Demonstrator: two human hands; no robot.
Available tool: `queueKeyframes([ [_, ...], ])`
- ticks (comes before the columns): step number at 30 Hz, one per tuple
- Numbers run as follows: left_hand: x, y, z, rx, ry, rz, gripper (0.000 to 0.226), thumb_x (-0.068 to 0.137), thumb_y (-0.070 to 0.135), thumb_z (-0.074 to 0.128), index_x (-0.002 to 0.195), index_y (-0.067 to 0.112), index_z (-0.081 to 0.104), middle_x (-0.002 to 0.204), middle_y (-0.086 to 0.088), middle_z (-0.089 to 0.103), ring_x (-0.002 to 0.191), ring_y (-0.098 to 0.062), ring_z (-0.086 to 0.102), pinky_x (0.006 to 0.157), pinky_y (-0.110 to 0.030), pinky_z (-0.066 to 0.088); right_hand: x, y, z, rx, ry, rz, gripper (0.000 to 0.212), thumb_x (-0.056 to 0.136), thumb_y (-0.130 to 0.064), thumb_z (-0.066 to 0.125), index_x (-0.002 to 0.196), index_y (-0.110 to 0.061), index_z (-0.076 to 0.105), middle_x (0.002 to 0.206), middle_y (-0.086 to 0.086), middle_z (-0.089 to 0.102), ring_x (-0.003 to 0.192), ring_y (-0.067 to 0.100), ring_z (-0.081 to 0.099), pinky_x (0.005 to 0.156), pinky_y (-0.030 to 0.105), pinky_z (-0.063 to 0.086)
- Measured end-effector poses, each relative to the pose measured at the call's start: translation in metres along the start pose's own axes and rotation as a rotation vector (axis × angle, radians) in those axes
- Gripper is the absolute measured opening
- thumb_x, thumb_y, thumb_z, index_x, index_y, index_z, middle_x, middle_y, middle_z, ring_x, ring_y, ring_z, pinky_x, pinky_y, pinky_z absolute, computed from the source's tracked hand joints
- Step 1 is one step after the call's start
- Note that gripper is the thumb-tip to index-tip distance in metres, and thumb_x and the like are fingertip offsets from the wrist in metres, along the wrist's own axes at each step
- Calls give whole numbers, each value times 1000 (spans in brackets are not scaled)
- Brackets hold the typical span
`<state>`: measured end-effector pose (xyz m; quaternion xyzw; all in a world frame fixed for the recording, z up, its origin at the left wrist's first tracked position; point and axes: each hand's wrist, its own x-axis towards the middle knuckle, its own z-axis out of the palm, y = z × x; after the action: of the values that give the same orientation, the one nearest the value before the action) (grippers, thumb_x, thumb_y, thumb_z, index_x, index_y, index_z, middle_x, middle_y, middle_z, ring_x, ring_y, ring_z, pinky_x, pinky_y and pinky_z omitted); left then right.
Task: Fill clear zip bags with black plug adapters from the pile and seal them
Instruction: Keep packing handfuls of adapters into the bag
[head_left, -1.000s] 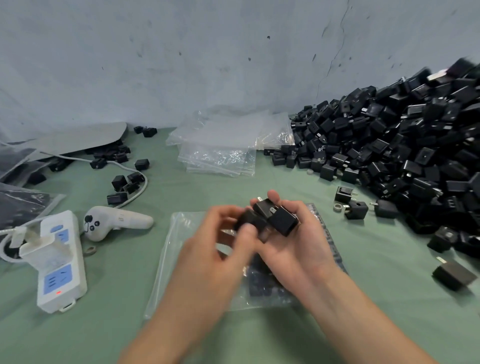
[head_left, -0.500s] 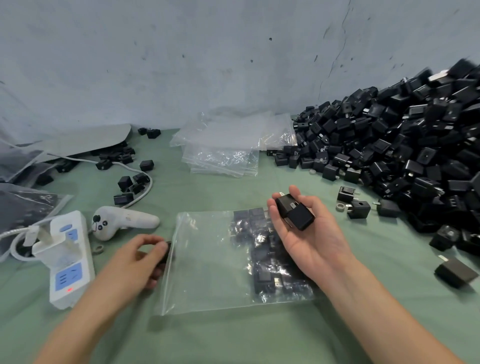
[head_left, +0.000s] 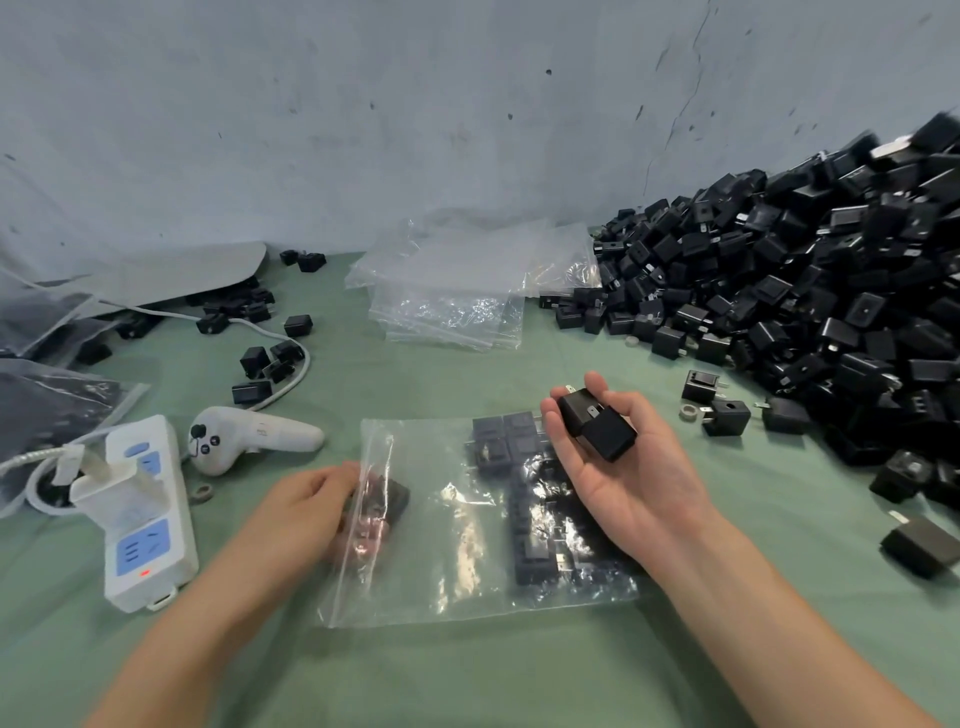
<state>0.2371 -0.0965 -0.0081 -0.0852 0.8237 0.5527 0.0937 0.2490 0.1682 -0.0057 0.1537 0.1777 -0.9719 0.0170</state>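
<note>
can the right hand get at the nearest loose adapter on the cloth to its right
Probably yes: only bare green cloth lies between the right hand and the loose adapter. But the hand cradles two adapters, so taking a third looks awkward.

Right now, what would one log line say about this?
left hand: holds adapter inside zip bag mouth | right hand: palm up, holds two adapters | bag: unsealed, partly filled | pile: far right
</note>
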Motion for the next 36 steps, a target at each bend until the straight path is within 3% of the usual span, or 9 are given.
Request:
queueKeyframes([
  [3, -1, 1, -1, 41, 9, 42, 38, 97, 51, 53, 90, 22, 76, 83, -9, 76, 78, -33, 73, 80, -43, 56, 0, 0, 0, 4, -3, 8, 19, 94, -10, 61, 110, -6, 71, 120, 24, 67, 94, 38, 72, 71, 38, 63],
  [7, -1, 1, 12, -49, 1, 41, 12, 97, 27, 61, 106, 22, 65, 76, -10, 75, 66, -29, 74, 63, -38, 59, -1, 0, 0, 6, -7, 17, 20, 93, -10, 62, 110, -6, 71, 121, 24, 67, 96, 38, 72, 73, 38, 63],
  [11, -5, 8, 23, -215, -86, -23, 20, 96, 14, 62, 115, 19, 57, 83, -18, 75, 72, -28, 74, 60, -32, 61, -1, 1, -1, 5, -10, 23, 19, 93, -10, 62, 109, -6, 71, 122, 24, 67, 97, 38, 71, 72, 38, 63],
  [15, -10, 16, 27, -370, -168, -96, 20, 93, 4, 63, 111, -1, 57, 98, -27, 73, 80, -29, 75, 57, -30, 60, -1, 1, -1, 3, -15, 25, 19, 94, -10, 62, 110, -6, 71, 123, 25, 66, 98, 38, 71, 72, 38, 63],
  [22, -7, 20, 27, -370, -316, -127, 9, 94, 7, 63, 99, 0, 61, 101, -26, 72, 91, -30, 74, 72, -36, 63, 1, 2, -3, -6, -28, 27, 18, 93, -11, 63, 108, -6, 71, 122, 25, 66, 98, 38, 71, 72, 38, 62],
  [29, -2, 18, 32, -551, -421, -170, 10, 95, 5, 58, 103, 2, 53, 116, -24, 69, 106, -39, 69, 83, -47, 59, 3, 2, -4, -11, -40, 29, 18, 93, -11, 63, 107, -6, 72, 117, 24, 68, 99, 38, 71, 72, 38, 62],
  [36, 3, 17, 42, -630, -450, -187, 9, 97, 8, 54, 104, 6, 50, 118, -25, 69, 107, -40, 68, 87, -46, 58, 4, 3, -4, -18, -36, 28, 17, 93, -12, 62, 107, -7, 72, 115, 23, 69, 97, 38, 72, 71, 37, 62],
])
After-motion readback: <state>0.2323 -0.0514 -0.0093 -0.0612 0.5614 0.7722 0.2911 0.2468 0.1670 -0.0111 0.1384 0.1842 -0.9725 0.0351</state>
